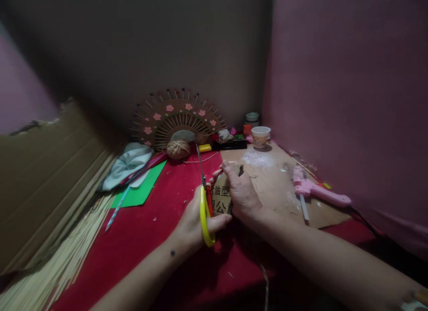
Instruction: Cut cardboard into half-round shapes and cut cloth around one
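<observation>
A white-rimmed cup (260,137) (its side patterned) stands right of a fan (179,118) with pink flowers (189,106).

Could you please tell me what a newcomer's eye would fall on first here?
Probably the yellow-handled scissors in the left hand, beside the printed brown piece that the right hand holds, near the middle. Next, perhaps, the flower-decorated fan at the back, and the pink glue gun on the cardboard to the right.
</observation>
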`<state>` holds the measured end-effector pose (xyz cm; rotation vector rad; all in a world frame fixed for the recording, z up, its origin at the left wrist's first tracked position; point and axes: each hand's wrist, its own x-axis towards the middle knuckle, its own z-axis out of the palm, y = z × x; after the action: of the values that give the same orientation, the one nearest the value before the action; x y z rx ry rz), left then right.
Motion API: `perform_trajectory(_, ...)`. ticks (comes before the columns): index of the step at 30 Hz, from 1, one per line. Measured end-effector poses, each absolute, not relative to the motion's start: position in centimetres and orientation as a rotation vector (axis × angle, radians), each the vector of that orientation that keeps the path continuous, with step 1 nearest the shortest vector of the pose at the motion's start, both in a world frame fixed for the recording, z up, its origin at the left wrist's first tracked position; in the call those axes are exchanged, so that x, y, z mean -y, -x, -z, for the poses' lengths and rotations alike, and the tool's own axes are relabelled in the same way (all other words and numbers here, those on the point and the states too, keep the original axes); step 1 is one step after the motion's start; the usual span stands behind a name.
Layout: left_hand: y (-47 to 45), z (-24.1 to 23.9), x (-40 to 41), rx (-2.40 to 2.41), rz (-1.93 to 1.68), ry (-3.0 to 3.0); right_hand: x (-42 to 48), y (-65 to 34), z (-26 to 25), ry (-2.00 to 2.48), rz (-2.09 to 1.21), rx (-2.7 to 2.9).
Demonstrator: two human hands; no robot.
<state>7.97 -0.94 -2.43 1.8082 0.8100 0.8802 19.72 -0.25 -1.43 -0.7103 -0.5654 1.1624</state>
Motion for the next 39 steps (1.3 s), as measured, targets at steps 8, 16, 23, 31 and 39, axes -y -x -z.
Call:
perform_trajectory(8,-8.3,1.5,1.3,-0.879,-0.928,-1.584,0.0,-20.8,0.9,0.652,-1.282,0.527)
perform_trajectory(16,-8.2,2.8,0.5,-0.756,-0.782,-1.220,-0.4,-21.1,1.1,0.590,-1.420,0.419)
perform_trajectory(23,-8.2,2.9,1.1,-0.825,-0.725,-1.304,-0.5,-21.2,1.1,0.590,-1.435,0.421)
perform_trajectory(31,-8.7,3.2,1.2,-0.875,-0.780,-1.351,-0.3,-21.0,0.7,0.625,-1.406,0.392)
perform_trajectory(39,-8.5,4.2,0.9,-0.767,-0.781,-1.169,-0.2,-20.6,0.8,0.640,-1.352,0.403)
